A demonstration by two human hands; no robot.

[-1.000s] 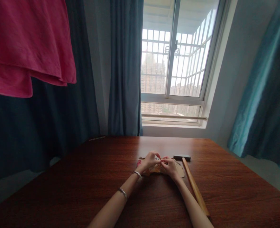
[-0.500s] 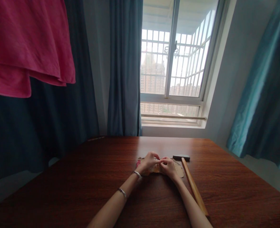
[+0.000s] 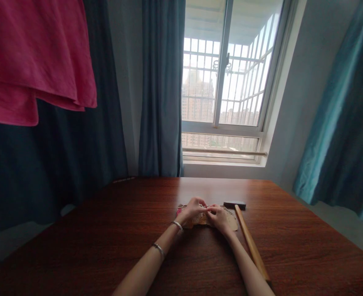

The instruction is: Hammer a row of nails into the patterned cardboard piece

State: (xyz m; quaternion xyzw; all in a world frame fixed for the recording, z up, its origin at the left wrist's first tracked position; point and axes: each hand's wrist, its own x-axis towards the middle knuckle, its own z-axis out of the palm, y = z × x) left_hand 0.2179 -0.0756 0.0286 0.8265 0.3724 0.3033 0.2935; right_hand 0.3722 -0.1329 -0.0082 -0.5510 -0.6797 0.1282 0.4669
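Observation:
A small flat tan piece with notched edges lies on the wooden table, with pink and yellowish threadwork on it under my hands. My left hand rests on its left part, fingers curled and pinching at the top edge. My right hand lies on its middle, fingers also pinched, meeting the left fingertips. What the fingertips pinch is too small to name. Two bracelets sit on my left forearm.
A hammer with a long wooden handle and dark head lies just right of my right arm. A pink cloth hangs at upper left. Blue curtains and a barred window stand behind the table.
Both hands stay on the tan piece with only slight finger movement. The view has shifted a little.

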